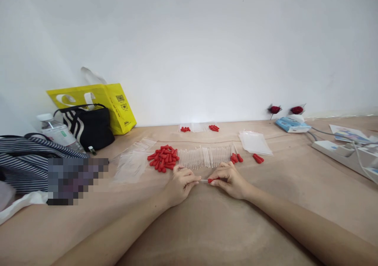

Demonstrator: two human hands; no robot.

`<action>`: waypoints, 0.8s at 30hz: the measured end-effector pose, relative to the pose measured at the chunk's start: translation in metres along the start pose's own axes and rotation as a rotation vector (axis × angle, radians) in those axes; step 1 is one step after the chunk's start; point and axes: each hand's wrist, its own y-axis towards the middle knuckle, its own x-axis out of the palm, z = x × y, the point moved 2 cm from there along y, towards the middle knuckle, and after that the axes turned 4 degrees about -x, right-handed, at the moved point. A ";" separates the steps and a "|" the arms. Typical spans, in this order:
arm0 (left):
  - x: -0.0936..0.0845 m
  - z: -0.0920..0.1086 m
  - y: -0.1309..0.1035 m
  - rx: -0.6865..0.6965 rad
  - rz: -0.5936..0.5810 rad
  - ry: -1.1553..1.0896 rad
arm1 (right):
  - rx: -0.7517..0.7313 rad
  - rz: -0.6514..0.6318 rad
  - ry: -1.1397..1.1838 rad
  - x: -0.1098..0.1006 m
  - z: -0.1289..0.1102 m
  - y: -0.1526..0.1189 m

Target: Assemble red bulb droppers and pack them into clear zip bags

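Between finger and thumb, my left hand (182, 184) pinches one end of a thin clear tube (204, 181). My right hand (230, 180) is closed on a red rubber bulb (210, 180) at the tube's other end; my fingers partly cover it, so how far the two are joined is unclear. Just beyond my hands lies a row of clear tubes (196, 157). A pile of red bulbs (163, 158) sits at the row's left end, and a few more bulbs (239, 158) at its right end. Two bulbs (258, 158) lie farther right.
Clear plastic bags lie left (131, 163) and right (255, 142) of the row. Small red groups (214, 128) rest near the wall. A yellow bag (122, 108), black pouch (97, 126) and bottle (60, 133) stand left; a tissue pack (292, 124) and power strip (342, 154) lie right.
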 end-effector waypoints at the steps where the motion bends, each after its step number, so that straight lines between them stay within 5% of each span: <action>1: 0.000 0.000 0.000 0.010 0.004 0.002 | -0.009 0.005 -0.004 0.000 0.000 0.000; 14: 0.002 0.004 0.000 0.066 0.043 0.055 | 0.002 0.059 0.073 -0.001 -0.003 0.001; 24: 0.011 0.008 -0.002 0.164 0.208 0.036 | -0.043 0.165 -0.009 0.003 -0.007 -0.002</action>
